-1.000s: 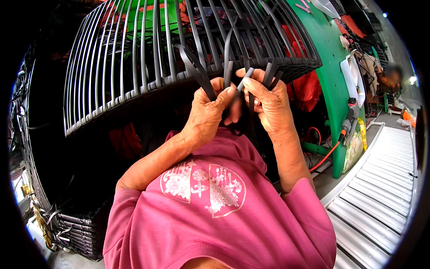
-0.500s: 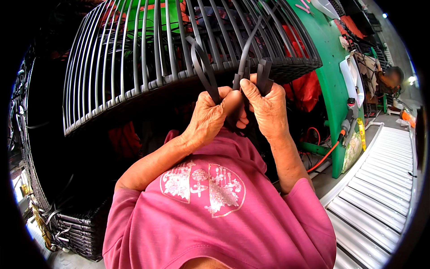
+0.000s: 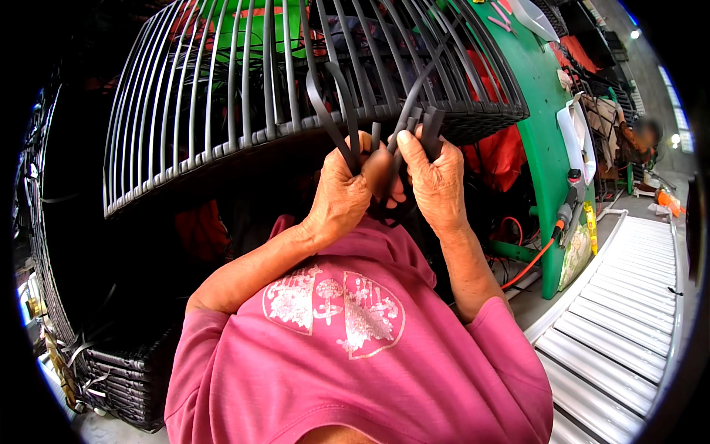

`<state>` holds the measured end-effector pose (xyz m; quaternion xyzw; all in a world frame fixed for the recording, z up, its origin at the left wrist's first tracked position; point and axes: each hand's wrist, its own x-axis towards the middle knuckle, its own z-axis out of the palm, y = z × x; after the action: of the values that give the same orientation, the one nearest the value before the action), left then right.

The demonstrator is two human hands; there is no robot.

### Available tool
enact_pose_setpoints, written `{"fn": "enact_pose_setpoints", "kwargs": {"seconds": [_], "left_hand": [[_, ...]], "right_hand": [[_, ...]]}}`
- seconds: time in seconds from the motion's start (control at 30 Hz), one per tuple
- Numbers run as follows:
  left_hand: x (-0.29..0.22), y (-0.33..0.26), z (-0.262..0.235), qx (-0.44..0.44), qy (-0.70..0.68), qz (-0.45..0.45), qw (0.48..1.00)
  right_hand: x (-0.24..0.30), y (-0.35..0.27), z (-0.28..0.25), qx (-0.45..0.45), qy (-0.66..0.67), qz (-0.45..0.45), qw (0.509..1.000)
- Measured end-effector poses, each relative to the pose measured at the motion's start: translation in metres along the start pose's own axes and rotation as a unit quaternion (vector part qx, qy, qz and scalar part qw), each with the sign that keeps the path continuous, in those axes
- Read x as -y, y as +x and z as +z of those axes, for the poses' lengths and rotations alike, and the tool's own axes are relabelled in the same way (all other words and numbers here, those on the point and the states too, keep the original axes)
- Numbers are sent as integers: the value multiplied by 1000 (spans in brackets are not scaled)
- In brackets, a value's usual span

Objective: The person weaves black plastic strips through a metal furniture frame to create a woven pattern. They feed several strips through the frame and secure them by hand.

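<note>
Both my hands are full here. My left hand pinches some dark grey, flat, ribbon-like strips, and my right hand has thumb and fingers closed on more of them. They're up around 12 o'clock, in front of the pink short-sleeved cloth shirt and just below the edge of the curved black frame of upright slats with a woven rim. Exactly how the strips run between my hands I can't tell; it's dark and blurry in there.

Handling-wise, they look like plastic to me: probably super light, springy rather than floppy, a bit slick, hard to break but happy to kink. I'd pinch them flat near the ends, thumb on the broad face, so they can't twist or slide out.

Direction: the long axes run mostly up and away from my hands. The left pair leans toward 11 o'clock, tops curling over. One long one from my right hand slants toward 1 o'clock across the slats, and the short ends by that hand poke up between 12 and 1. One stub between my hands points about straight at 12.
</note>
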<state>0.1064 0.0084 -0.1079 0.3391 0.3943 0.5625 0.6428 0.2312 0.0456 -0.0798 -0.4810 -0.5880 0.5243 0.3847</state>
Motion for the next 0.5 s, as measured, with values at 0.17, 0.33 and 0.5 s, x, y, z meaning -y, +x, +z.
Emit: {"fn": "enact_pose_setpoints", "kwargs": {"seconds": [0.17,0.33,0.5], "left_hand": [[10,0,-8,12,58,54,997],[7,-4,-2,-21,-7,40,999],[8,-4,-1,0,-66,24,998]], "right_hand": [[3,-2,0,43,-14,24,999],[-6,-1,3,-4,-5,0,1000],[-6,2,-5,26,13,20,999]]}}
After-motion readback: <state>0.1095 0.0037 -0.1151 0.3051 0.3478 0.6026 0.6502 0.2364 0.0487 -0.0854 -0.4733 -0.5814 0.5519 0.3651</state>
